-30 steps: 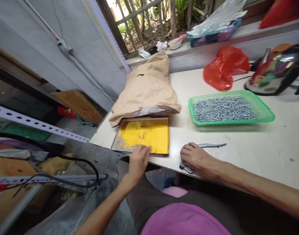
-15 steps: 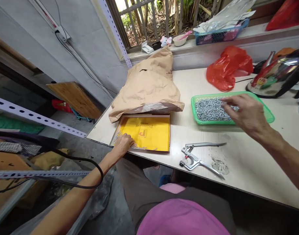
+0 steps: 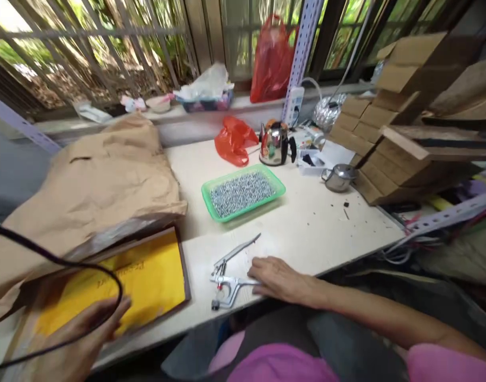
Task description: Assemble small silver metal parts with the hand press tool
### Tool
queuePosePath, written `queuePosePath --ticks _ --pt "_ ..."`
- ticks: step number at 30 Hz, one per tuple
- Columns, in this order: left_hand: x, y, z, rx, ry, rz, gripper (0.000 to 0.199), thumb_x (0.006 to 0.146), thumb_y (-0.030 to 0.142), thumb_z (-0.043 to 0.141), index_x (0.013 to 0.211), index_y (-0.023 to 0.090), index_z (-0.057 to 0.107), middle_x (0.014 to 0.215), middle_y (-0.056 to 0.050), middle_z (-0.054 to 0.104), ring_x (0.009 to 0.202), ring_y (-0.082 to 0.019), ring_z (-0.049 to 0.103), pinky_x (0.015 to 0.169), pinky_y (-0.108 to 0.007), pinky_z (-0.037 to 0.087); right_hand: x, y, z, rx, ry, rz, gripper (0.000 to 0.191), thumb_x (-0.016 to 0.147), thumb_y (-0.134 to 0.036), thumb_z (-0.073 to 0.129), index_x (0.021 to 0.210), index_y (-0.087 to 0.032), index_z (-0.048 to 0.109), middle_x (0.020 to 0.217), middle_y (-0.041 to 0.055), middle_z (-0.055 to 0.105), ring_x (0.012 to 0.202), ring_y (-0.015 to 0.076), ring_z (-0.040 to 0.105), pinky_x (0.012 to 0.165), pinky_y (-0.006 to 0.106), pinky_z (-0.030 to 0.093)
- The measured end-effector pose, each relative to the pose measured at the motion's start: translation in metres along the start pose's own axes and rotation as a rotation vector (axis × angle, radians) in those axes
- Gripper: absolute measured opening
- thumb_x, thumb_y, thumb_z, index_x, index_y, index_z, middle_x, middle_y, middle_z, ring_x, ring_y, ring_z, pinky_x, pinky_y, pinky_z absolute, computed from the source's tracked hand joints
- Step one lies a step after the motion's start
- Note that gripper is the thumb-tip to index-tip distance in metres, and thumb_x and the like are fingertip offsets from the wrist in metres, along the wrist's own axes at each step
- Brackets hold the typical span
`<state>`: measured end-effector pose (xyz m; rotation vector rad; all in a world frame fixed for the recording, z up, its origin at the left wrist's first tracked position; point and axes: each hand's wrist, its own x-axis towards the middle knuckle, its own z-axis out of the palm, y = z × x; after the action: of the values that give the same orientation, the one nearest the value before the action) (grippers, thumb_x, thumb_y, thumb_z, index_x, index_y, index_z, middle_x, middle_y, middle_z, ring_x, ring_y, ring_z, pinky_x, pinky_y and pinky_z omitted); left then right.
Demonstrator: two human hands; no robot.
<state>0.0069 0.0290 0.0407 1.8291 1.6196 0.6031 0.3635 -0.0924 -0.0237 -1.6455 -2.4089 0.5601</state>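
Observation:
My right hand (image 3: 277, 278) rests at the table's front edge, its fingers over the lower handle of the silver hand pliers (image 3: 231, 286); the upper handle stands spread away from it. Behind the pliers is a green tray (image 3: 208, 204) full of small metal pins (image 3: 243, 192). At the lower left my left hand (image 3: 87, 329), blurred by motion, hovers over the near side of a shallow box with a yellow bottom (image 3: 155, 276). Its fingers are smeared, and whether they hold something does not show. A black cable (image 3: 118, 281) crosses in front of that hand.
A brown paper bag (image 3: 119, 180) lies behind the yellow box. Farther back are a red plastic bag (image 3: 235, 140), a steel kettle (image 3: 272, 146) and a lidded metal pot (image 3: 339, 178). Cardboard boxes (image 3: 390, 122) are stacked at the right.
The view has swung to the right. My right hand has gone from above the green tray down to the pliers' handle. My left hand has lifted from the pins in the yellow box's corner.

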Motion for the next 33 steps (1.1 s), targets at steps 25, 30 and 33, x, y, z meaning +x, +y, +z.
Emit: queuePosePath --ticks 25,30,33 --pt "-0.021 0.066 0.154 -0.318 -0.571 -0.514 0.043 0.054 0.053 0.076 0.059 0.015 0.057 0.035 0.006 0.046 0.029 -0.004 0.034 0.032 -0.016 0.024 0.008 0.020 -0.012 -0.251 -0.025 0.059 0.021 0.097 -0.015 0.041 0.096 -0.017 0.062 0.094 0.0067 0.061 0.081 0.0174 0.052 0.066 0.032 0.027" --pt "-0.021 0.066 0.154 -0.250 -0.585 -0.492 0.040 0.061 0.051 0.072 0.055 0.016 0.054 0.033 0.005 0.046 0.028 -0.004 0.035 0.032 -0.016 0.025 0.009 0.021 -0.007 -0.246 -0.003 0.067 0.021 0.096 -0.014 0.040 0.097 -0.016 0.061 0.094 0.0073 0.061 0.081 0.0175 0.052 0.065 0.032 0.028" --pt "-0.023 0.065 0.155 -0.265 -0.605 -0.499 0.040 0.062 0.051 0.072 0.056 0.015 0.055 0.035 0.005 0.047 0.029 -0.004 0.037 0.032 -0.016 0.026 0.009 0.020 -0.008 -0.238 -0.007 0.075 0.020 0.095 -0.013 0.041 0.097 -0.016 0.061 0.095 0.0078 0.061 0.082 0.0178 0.052 0.066 0.032 0.030"
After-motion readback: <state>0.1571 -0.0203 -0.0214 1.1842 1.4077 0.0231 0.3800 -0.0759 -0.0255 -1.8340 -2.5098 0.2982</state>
